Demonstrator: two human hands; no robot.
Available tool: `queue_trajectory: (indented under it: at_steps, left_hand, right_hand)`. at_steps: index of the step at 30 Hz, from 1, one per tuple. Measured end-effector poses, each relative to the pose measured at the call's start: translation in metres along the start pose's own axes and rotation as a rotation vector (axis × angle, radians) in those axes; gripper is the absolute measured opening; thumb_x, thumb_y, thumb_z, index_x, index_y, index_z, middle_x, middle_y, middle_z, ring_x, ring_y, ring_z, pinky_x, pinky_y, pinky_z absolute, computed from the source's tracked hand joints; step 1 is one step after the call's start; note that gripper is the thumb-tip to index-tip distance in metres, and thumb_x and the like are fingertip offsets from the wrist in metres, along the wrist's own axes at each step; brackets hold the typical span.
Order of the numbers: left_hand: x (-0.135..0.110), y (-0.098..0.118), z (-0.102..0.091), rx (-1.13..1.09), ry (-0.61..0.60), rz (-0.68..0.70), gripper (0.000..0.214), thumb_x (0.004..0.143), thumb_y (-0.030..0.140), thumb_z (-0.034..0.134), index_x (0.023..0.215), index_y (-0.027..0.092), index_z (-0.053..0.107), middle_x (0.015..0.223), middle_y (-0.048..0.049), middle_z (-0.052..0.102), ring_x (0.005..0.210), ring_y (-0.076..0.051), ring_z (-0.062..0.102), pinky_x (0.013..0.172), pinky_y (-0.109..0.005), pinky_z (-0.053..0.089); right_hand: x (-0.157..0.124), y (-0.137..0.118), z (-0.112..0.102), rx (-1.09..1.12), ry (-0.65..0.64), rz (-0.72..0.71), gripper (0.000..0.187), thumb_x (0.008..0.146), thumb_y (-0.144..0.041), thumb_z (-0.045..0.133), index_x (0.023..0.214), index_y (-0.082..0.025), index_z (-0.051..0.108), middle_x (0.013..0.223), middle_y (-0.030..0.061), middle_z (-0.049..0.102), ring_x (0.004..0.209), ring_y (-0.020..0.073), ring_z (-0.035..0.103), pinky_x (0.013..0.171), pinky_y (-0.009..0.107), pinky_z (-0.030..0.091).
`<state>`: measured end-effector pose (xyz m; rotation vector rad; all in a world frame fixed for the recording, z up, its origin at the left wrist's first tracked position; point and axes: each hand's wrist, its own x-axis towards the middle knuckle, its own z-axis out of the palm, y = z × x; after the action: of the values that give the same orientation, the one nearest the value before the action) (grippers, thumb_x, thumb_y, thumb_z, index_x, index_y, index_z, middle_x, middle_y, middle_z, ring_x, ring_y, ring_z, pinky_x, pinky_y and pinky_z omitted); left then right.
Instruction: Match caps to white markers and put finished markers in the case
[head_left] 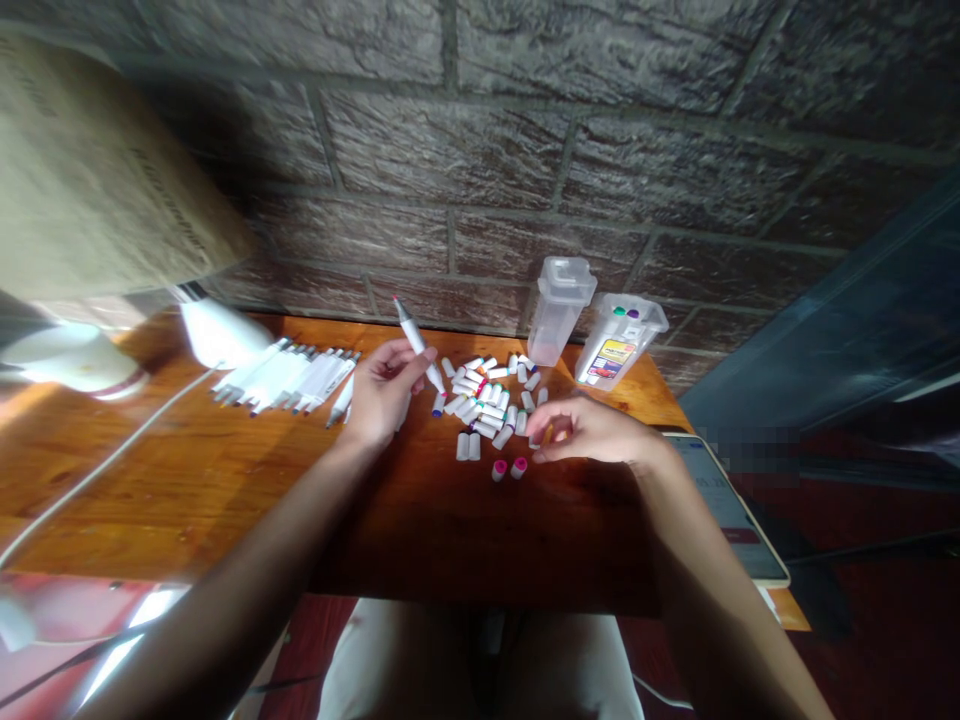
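My left hand pinches a white marker that is tilted, its grey end with a small pink tip pointing up and away. At the pile's right edge my right hand has its fingers curled together. A small yellow-orange bit shows between them, too small to name. Between the hands lies a pile of white marker caps with coloured ends. Two pink-topped caps, one of them this cap, stand in front of the pile. Left of my left hand, several capless markers lie side by side.
Two clear plastic cases, one open-topped with green and purple caps inside, stand against the brick wall. A phone lies at the table's right edge. A lamp, its cord and a white cup are at the left.
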<state>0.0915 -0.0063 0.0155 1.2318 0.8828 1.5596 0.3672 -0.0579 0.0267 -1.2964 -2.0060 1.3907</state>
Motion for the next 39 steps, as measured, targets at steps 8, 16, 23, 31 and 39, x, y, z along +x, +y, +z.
queue_trajectory:
  at_steps: [8,16,23,31,39]
  left_hand:
    - [0.0,-0.003,-0.002,0.016,-0.01,0.018,0.025,0.073,0.032,0.083,0.087,0.016,0.07,0.066,0.0025,0.064,0.051,-0.006,0.048,0.051,-0.02,0.037]
    - [0.002,-0.005,-0.003,0.022,0.003,0.033,0.027,0.072,0.035,0.083,0.087,0.016,0.07,0.065,0.0025,0.064,0.05,-0.007,0.048,0.051,-0.021,0.038]
    - [0.003,-0.004,-0.005,0.039,0.009,0.051,0.03,0.07,0.037,0.085,0.086,0.016,0.069,0.065,0.0038,0.063,0.05,-0.006,0.049,0.05,-0.02,0.038]
    - [0.007,-0.006,-0.007,0.032,0.048,0.029,0.037,0.066,0.043,0.086,0.084,0.017,0.068,0.068,0.0026,0.066,0.05,-0.007,0.049,0.05,-0.022,0.037]
    - [0.007,-0.014,-0.01,0.074,0.019,0.042,0.033,0.07,0.042,0.084,0.088,0.017,0.07,0.074,0.001,0.069,0.053,-0.007,0.051,0.053,-0.022,0.039]
  right_hand:
    - [0.012,0.004,0.006,-0.181,0.13,-0.017,0.014,0.074,-0.027,0.072,0.081,-0.016,0.069,0.074,0.0008,0.065,0.067,0.0137,0.058,0.065,0.027,0.045]
    - [0.031,0.002,0.004,-0.249,0.426,-0.121,0.02,0.086,-0.034,0.066,0.09,-0.017,0.075,0.091,0.0063,0.077,0.08,0.0186,0.068,0.08,0.032,0.052]
    - [0.094,-0.026,0.017,-0.558,0.448,0.012,0.017,0.087,-0.026,0.068,0.1,-0.021,0.077,0.104,0.0036,0.079,0.092,0.0182,0.073,0.086,0.027,0.052]
    - [0.114,-0.028,0.016,-0.631,0.391,0.027,0.014,0.087,-0.029,0.069,0.092,-0.021,0.079,0.098,0.0055,0.08,0.093,0.0203,0.073,0.086,0.026,0.051]
    - [0.113,-0.027,0.017,-0.602,0.279,0.022,0.015,0.085,-0.031,0.071,0.094,-0.023,0.08,0.093,0.0014,0.081,0.088,0.019,0.074,0.077,0.023,0.052]
